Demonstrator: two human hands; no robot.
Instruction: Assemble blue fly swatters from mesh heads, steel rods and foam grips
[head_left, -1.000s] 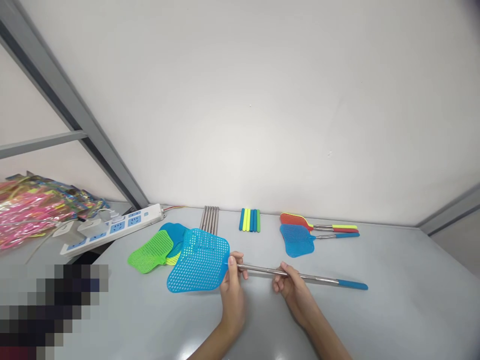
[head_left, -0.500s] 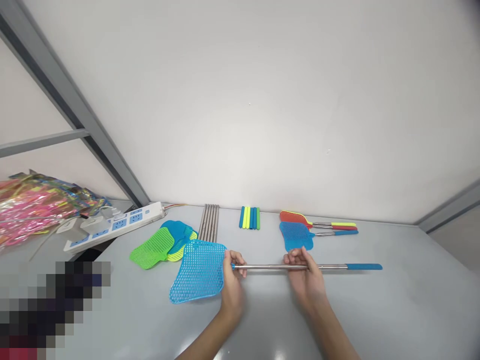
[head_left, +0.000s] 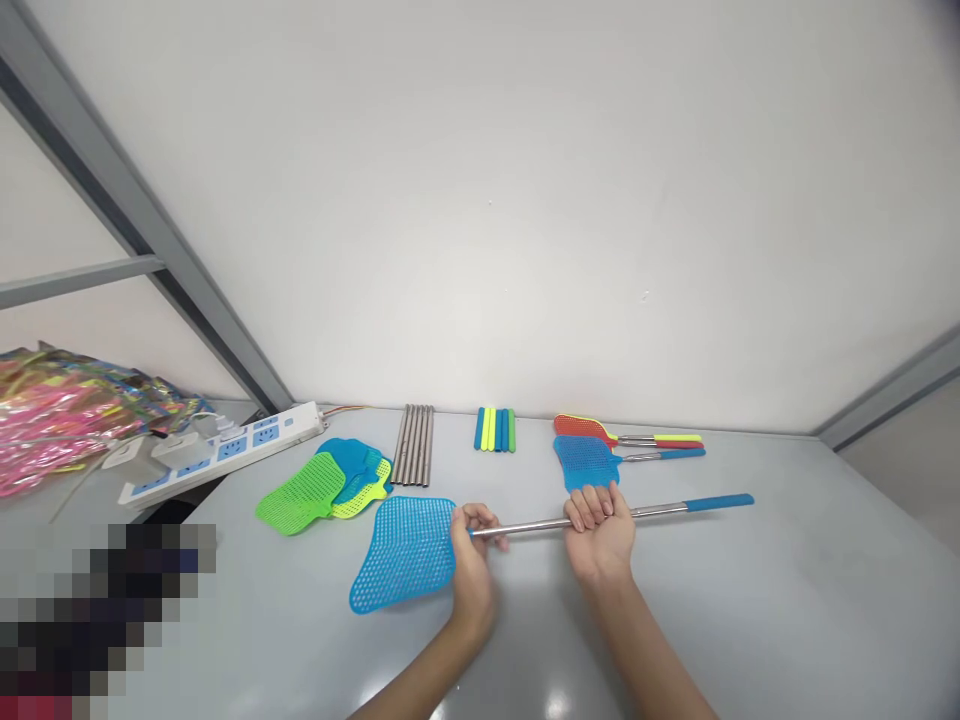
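Note:
I hold a blue fly swatter over the grey table [head_left: 787, 620]. Its mesh head [head_left: 405, 552] points left and its metal rod [head_left: 540, 524] runs right to a blue grip [head_left: 718, 501]. My left hand [head_left: 474, 560] is closed on the rod just beside the head. My right hand [head_left: 598, 530] is wrapped around the rod near its middle, fingers curled over the top. The swatter lies almost level, its grip end slightly raised.
Behind lie loose green, yellow and blue swatter heads [head_left: 322, 485], a row of metal rods [head_left: 416, 458], coloured grips [head_left: 495, 428] and three assembled swatters [head_left: 600, 450]. A white power strip [head_left: 217, 450] and shiny pink packaging [head_left: 67, 415] sit at the left. A wall stands behind.
My right hand slid along the rod and now grips it from above. The swatter has swung so its grip end rose and the head dropped toward me.

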